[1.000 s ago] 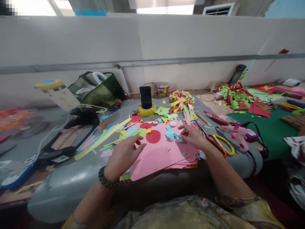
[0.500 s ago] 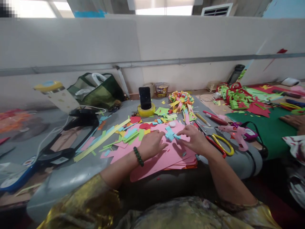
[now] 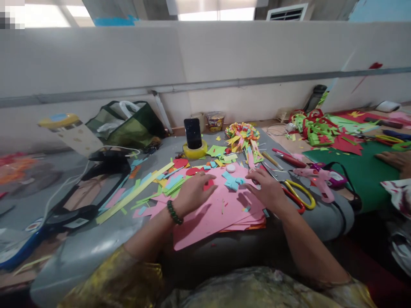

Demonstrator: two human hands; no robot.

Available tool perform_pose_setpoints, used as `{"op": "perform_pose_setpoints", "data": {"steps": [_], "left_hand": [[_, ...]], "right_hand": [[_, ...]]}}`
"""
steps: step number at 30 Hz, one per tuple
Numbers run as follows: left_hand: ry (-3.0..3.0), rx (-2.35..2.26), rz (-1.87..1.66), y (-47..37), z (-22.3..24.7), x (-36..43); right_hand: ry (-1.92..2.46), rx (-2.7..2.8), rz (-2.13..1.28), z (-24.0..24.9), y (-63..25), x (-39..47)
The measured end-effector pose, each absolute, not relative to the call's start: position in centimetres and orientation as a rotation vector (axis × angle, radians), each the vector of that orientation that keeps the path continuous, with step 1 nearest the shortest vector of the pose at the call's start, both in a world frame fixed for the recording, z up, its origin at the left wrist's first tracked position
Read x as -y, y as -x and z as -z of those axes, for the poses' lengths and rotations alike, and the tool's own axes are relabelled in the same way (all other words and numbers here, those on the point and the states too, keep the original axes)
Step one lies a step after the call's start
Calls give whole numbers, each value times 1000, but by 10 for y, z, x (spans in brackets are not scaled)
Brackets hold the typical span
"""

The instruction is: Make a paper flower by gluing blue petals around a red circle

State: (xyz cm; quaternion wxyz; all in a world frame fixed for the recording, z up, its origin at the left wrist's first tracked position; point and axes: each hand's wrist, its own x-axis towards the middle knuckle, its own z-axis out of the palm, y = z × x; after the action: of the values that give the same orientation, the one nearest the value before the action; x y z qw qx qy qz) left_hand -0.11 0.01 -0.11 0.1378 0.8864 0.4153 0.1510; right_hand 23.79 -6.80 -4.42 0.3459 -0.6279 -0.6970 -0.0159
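Observation:
A light blue folded paper piece (image 3: pixel 233 181) lies on the stacked pink sheets (image 3: pixel 205 222). My left hand (image 3: pixel 192 192), with a green bead bracelet at its wrist, hovers left of it over the pink paper; thumb and fingers are apart, beside a small red paper piece (image 3: pixel 208 185). My right hand (image 3: pixel 265 188) is just right of the blue piece, its fingers spread and curved toward it, nothing visible between them. A white round cap (image 3: pixel 230 168) sits behind the blue piece. Green strips (image 3: pixel 176 186) lie beyond my left hand.
Yellow-handled scissors (image 3: pixel 300 194) and a pink glue gun (image 3: pixel 316 179) lie at the right. Behind are a phone (image 3: pixel 193 133) on yellow tape (image 3: pixel 195 150) and a colourful paper rosette (image 3: pixel 243 136). A green bag (image 3: pixel 135 128) stands back left; another person's hand (image 3: pixel 393 160) is far right.
My left hand has moved left, away from the blue piece, uncovering a red paper piece. My right hand has shifted slightly right, its fingers now off the blue piece.

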Motion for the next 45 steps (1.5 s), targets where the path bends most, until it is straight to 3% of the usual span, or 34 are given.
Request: {"op": "perform_pose_setpoints", "data": {"steps": [6, 10, 15, 20, 28, 32, 45], "left_hand": [[-2453, -1751, -660, 58, -10, -29], [-2351, -1908, -745, 75, 3, -42], [-2318, -1845, -753, 74, 15, -45], [-2284, -1781, -786, 79, 11, -45], [-2234, -1729, -902, 88, 16, -47], [-2208, -1726, -904, 87, 16, -47], [-2193, -1572, -863, 77, 20, -43]], "right_hand": [[1510, 1761, -15, 35, -233, 96], [1717, 1973, -93, 38, -221, 93], [2074, 2122, -39, 38, -205, 78], [1795, 2099, -68, 42, -202, 78], [1369, 1513, 204, 47, -223, 89], [1335, 1321, 108, 59, -231, 82], [1544, 2146, 211, 39, -214, 52]]}}
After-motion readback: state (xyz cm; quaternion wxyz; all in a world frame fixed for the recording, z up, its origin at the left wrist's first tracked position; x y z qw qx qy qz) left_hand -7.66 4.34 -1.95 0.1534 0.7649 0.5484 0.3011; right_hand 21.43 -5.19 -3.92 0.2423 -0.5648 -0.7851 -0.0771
